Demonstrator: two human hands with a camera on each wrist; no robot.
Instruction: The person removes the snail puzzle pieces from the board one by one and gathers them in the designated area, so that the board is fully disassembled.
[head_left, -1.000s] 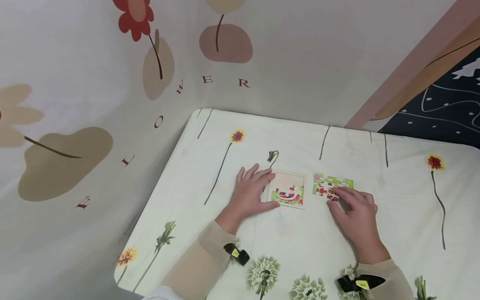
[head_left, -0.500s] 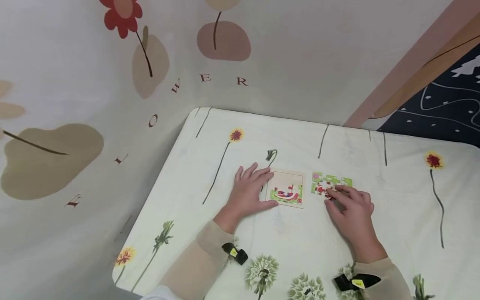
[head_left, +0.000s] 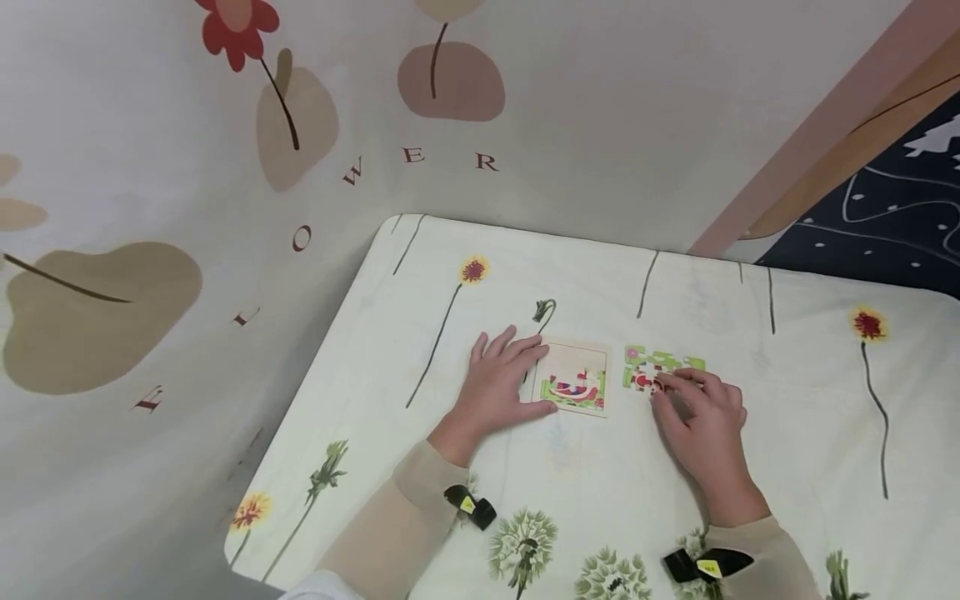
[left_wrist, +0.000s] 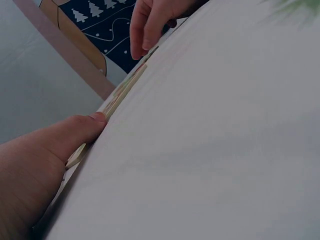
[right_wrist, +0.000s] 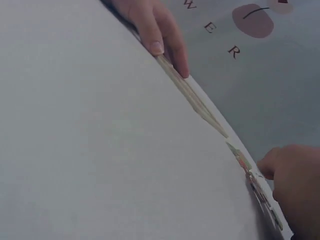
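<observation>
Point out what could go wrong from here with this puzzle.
The right hand is at the closely packed loose pieces, so it might nudge neighbours aside. The left hand touches the puzzle tray only toward its left side, so the tray could pivot if pressed at the right.

over the last second the right grip [head_left: 707,425] has shifted slightly left at the loose pieces [head_left: 645,379], and the strap [head_left: 708,567] on its wrist has gone with it. its fingertips now cover more of the pieces' lower red part. the head view has turned a little: the red flower [head_left: 236,17] has slid left and up, and the pale flower [head_left: 20,215] is cut further by the left edge.
</observation>
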